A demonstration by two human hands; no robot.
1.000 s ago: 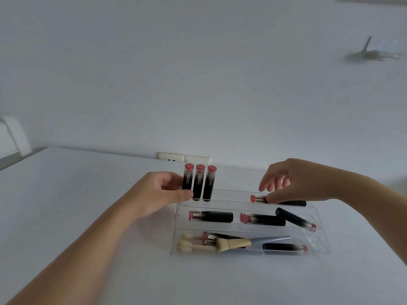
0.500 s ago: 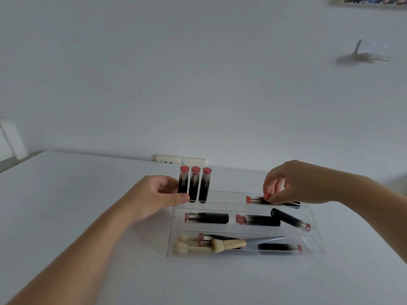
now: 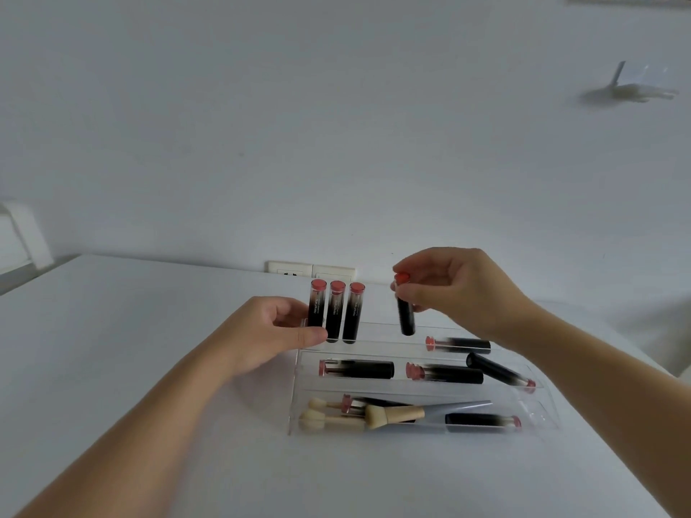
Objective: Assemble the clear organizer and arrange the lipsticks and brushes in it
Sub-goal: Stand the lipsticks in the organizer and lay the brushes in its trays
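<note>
A clear stepped organizer [image 3: 540,416] lies on the white table. Three black lipsticks with pink caps [image 3: 336,312] stand upright at the left of its back tier; my left hand [image 3: 269,330] holds the leftmost one between thumb and fingers. My right hand [image 3: 456,286] pinches another lipstick [image 3: 405,312] by its pink top, hanging upright above the back tier. One lipstick [image 3: 460,345] lies in the back tier, three lie in the middle tier [image 3: 445,372]. In the front tier are brushes [image 3: 392,415] and lipsticks.
A white wall socket [image 3: 310,271] sits on the wall just behind the organizer. A small white fixture [image 3: 628,91] hangs on the wall at upper right. White table [image 3: 112,330] extends left and in front of the organizer.
My right hand has lifted a lipstick out of the back tier and turned it upright, moving it left. My left hand has stayed at the standing lipsticks.
</note>
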